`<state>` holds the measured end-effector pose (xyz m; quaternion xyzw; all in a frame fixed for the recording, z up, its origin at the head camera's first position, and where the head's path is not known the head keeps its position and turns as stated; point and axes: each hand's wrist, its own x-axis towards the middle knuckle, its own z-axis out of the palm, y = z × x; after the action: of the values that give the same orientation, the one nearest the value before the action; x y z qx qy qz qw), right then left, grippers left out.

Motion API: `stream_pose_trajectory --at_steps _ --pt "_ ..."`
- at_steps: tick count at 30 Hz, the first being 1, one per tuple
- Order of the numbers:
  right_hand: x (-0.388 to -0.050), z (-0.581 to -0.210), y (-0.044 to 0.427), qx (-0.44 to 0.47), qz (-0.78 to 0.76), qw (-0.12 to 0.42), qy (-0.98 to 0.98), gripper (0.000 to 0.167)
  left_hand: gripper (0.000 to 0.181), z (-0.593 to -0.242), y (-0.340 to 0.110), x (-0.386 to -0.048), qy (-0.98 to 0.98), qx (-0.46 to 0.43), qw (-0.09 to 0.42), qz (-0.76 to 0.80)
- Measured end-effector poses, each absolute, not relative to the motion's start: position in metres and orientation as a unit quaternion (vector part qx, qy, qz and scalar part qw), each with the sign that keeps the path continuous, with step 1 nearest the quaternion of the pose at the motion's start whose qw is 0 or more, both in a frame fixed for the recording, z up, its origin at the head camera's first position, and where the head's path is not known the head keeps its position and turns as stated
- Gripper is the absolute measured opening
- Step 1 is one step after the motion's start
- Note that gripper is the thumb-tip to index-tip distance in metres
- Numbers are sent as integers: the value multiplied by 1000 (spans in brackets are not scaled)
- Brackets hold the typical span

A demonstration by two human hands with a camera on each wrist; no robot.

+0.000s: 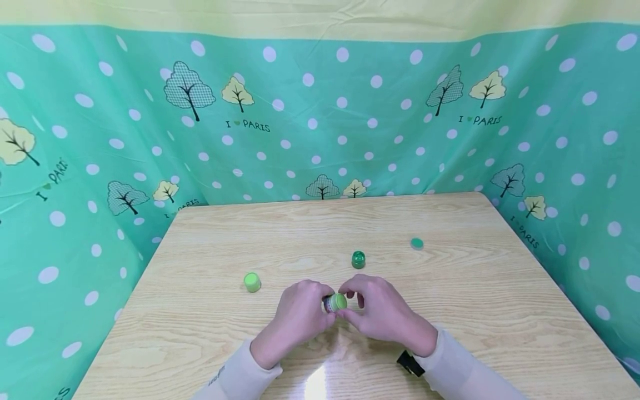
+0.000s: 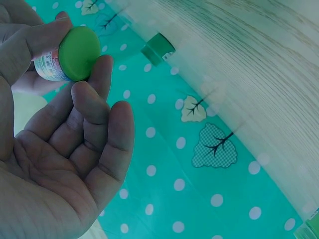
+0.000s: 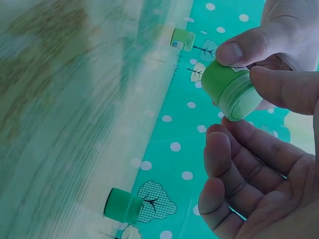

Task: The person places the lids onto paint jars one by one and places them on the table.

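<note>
Between both hands, above the table, is a small light green jar (image 1: pixel 335 303) with a printed label, tilted on its side. My left hand (image 1: pixel 303 312) holds its body between thumb and fingers. My right hand (image 1: pixel 378 306) is at the jar's lid end, thumb and index finger at opposite sides of the rim. In the right wrist view, the right thumb (image 3: pixel 286 89) touches the pale rim, while the remaining fingers hang loosely curled below. The left wrist view shows the smooth green end (image 2: pixel 80 54) of the jar facing outward.
A second light green jar (image 1: pixel 252 282) stands on the wooden table (image 1: pixel 210 339) to the left. A dark green jar (image 1: pixel 358 259) stands just beyond the hands, and a flat green disc (image 1: pixel 417 243) lies to its right. A polka-dot curtain (image 1: pixel 300 144) borders the table's back and sides.
</note>
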<state>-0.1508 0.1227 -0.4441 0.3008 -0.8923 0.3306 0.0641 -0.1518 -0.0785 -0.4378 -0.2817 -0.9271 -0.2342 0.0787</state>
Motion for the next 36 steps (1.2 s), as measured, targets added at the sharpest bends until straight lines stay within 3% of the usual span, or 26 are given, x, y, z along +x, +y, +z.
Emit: stream_pose_trajectory --at_steps 15,20,27,36 --pt "-150 -445 121 291 322 74 -898 15 16 -437 -77 -152 -928 -277 72 -237" --pt "-150 -445 121 290 324 71 -898 17 15 -436 -78 -152 -929 -277 67 -237" --pt "-151 -445 122 303 330 72 -891 34 17 -436 -78 -152 -930 -277 69 -231" --pt "-151 -446 122 309 335 67 -888 26 16 -437 -79 -152 -929 -278 67 -235"
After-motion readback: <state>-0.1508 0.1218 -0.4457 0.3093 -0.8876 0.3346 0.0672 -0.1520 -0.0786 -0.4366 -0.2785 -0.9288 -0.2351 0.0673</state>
